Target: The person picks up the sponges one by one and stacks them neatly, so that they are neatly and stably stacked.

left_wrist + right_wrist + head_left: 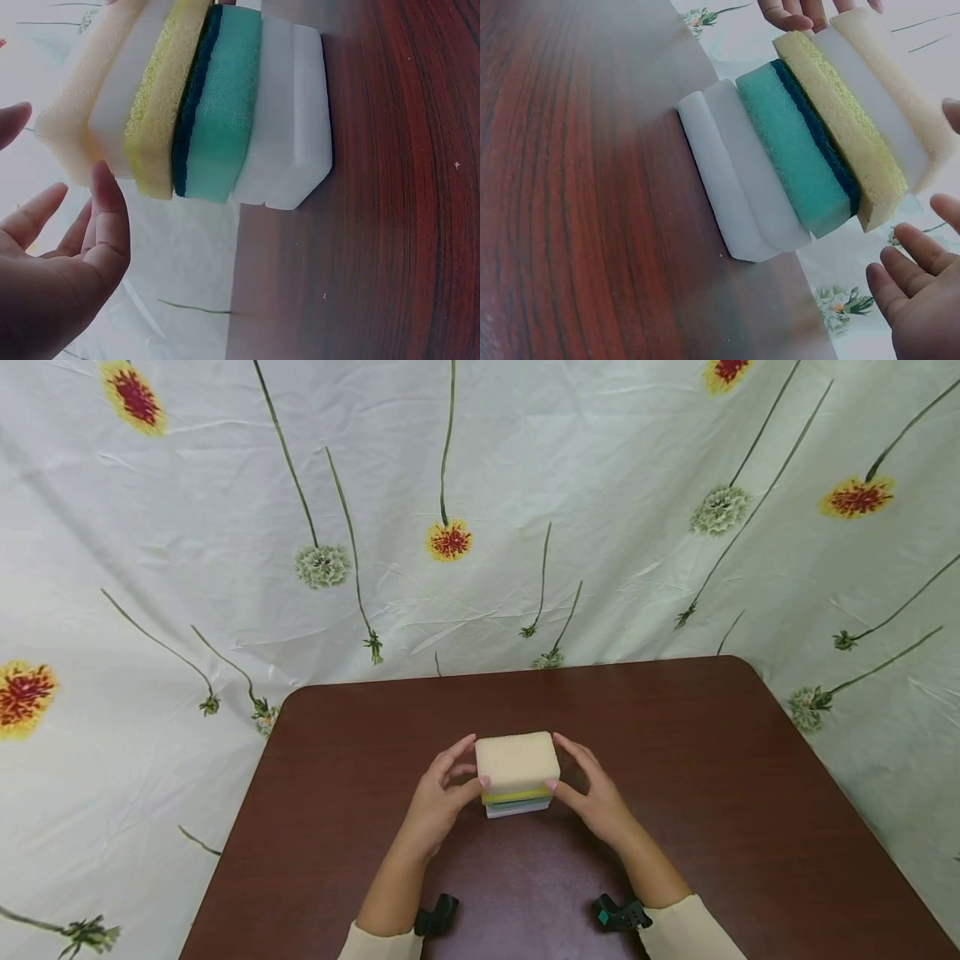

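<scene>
Several sponges stand in one stack on the brown table. A cream sponge (517, 762) tops it, with a white block (874, 105) beneath. Under those come a yellow sponge (166, 112) and a green sponge (225, 109) with a dark scouring layer. Two white blocks, the lower one (311, 112) on the tabletop, form the base. My left hand (441, 793) is spread at the upper left of the stack, fingers apart. On the other side my right hand (600, 802) mirrors it, fingers loosely bent. Whether any fingertip touches the cream sponge is hard to tell.
The dark brown tabletop (360, 760) has rounded far corners. Behind it hangs a white cloth (495, 452) printed with flowers and stems, reaching down along the left and right sides. Black bands with devices circle both wrists.
</scene>
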`<state>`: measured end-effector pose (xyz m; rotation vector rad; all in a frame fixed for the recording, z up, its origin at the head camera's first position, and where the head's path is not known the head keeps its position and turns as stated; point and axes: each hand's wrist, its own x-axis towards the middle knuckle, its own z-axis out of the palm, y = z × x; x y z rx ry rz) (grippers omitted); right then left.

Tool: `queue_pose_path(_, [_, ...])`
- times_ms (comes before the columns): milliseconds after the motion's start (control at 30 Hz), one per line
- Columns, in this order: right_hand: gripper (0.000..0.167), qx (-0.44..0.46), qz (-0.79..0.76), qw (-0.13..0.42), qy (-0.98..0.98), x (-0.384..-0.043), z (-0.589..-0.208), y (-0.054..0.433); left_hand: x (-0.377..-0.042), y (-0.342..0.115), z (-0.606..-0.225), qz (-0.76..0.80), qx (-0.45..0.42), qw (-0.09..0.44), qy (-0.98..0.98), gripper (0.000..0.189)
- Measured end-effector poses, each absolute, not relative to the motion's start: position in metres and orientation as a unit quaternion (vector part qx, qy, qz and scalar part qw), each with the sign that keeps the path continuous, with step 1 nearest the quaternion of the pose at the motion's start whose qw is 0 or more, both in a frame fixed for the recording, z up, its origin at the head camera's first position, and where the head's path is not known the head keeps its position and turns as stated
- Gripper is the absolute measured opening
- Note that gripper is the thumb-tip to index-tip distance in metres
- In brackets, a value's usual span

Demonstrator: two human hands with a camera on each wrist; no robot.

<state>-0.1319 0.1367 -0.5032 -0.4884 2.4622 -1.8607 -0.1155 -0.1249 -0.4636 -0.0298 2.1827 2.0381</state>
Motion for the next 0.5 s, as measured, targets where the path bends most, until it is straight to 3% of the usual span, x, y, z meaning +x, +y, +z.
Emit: queue_pose_path(500, [0.059, -0.178, -0.615, 0.004, 0.769, -0.1314, -0.5025, 0.1356, -0.1144, -0.1244, -0.4619, 0.669, -0.021, 0.07, 0.74, 0.059])
